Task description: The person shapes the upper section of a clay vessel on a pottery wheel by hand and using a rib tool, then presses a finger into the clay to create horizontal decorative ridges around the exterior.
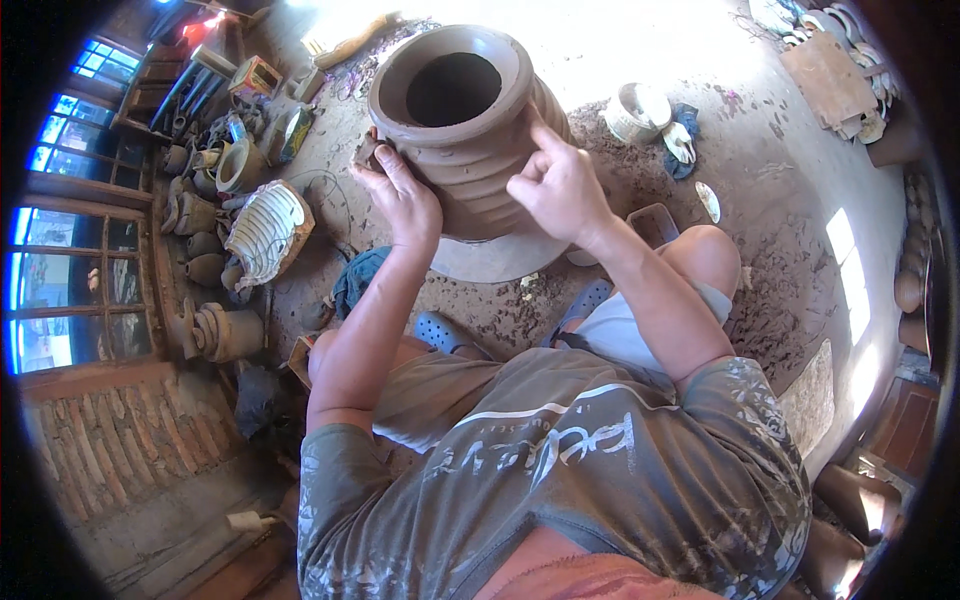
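Observation:
A tall grey-brown clay pot [470, 180] with horizontal ridges and a wide rim stands upright on a pale round wheel [485, 270]. My left hand [400, 195] is at the pot's left side, its thumb and fingers closed on a small clay-brown piece [367, 150], too indistinct to identify. At the right side, my right hand [560, 190] has its index finger stretched onto the pot just below the rim, the other fingers curled loosely with nothing visible in them.
Ribbed white mould [265, 230], stacked pots [225, 335] and clutter line the left, beside windows [70, 270]. A white container [630, 115] with cloths sits beyond the pot. Boards [825, 75] and pots [905, 280] line the right wall. My legs and sandals flank the wheel.

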{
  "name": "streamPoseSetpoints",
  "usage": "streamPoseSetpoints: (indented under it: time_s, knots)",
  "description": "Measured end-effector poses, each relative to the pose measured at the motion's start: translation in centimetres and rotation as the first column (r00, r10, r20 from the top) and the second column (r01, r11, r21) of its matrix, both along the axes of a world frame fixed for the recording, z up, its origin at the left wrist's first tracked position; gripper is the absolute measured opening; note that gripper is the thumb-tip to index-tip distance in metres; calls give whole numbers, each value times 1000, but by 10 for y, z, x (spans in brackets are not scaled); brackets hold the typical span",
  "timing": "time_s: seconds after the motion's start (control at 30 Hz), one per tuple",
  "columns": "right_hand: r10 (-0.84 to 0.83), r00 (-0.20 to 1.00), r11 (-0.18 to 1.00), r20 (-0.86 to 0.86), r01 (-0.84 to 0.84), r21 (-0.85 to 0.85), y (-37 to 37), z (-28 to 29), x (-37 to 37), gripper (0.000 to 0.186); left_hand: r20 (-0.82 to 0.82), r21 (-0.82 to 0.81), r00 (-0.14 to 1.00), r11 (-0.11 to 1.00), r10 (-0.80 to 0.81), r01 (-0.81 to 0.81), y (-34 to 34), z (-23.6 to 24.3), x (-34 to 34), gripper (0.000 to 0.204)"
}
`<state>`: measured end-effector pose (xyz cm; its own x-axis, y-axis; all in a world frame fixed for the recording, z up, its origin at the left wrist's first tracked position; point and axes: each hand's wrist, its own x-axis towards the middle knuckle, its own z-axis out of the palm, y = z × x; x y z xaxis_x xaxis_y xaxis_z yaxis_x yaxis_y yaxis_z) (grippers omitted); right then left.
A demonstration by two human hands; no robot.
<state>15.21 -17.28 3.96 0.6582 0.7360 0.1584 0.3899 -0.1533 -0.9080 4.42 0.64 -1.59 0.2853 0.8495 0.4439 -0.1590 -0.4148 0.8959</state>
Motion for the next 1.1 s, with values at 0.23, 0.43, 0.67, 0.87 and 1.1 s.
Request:
streamPoseSetpoints:
  time_s: [0.23, 0.43, 0.67, 0.87, 1.1]
  knots:
    - [3, 996, 999, 84, -6, 31, 2, -8, -31, 98, -65, -53, 998, 999, 6, -10, -27, 8, -5, 67]
    - [107, 970, 993, 218, -93, -74, 5, -17, -60, 87, -39, -33, 999, 999, 1, -3, -20, -2, -9, 55]
    - [-23, 948, 958, 317, -70, 279, -7, -8, -59, 51, -6, -117, 991, 984, -136, 135, -13, 36, -48, 50]
    - [26, 706, 942, 707, -254, 218, -30, 6, -38, 40, -108, -447, 661, 630, -743, 635, -72, 60, -65, 65]
    - [54, 624, 956, 779, -257, 139, -49, -7, -24, 19, -327, -481, 416, 528, -849, 700, -59, 39, -58, 82]
